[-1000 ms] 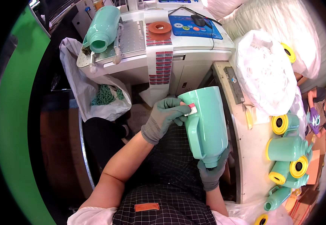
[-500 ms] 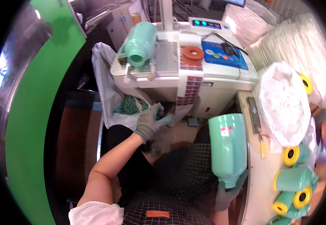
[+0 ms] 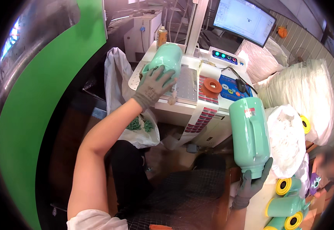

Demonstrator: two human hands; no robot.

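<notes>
Grey work gloves cover both hands. My left hand (image 3: pixel 154 86) is closed over the neck end of a mint-green plastic jug (image 3: pixel 168 56), which lies on its side on the perforated plate (image 3: pixel 191 82) of a white machine. The jug's mouth is hidden behind the glove. On the right, my right hand (image 3: pixel 252 184) grips a second mint-green jug (image 3: pixel 248 130) by its neck. That one is tilted neck-down toward me, with its handle showing and a small red-and-white sticker near its base.
A strip of red labels (image 3: pixel 200 122) hangs over the machine's front beside an orange ring (image 3: pixel 211 87). A monitor (image 3: pixel 244 20) stands behind. White sacks are at right; green jugs with yellow rims (image 3: pixel 284 207) sit at lower right. A person (image 3: pixel 330 165) is at far right.
My left hand has gone from low beside the sack up onto the lying jug. My right hand still holds its jug, now turned so the handle shows. The view has tilted upward.
</notes>
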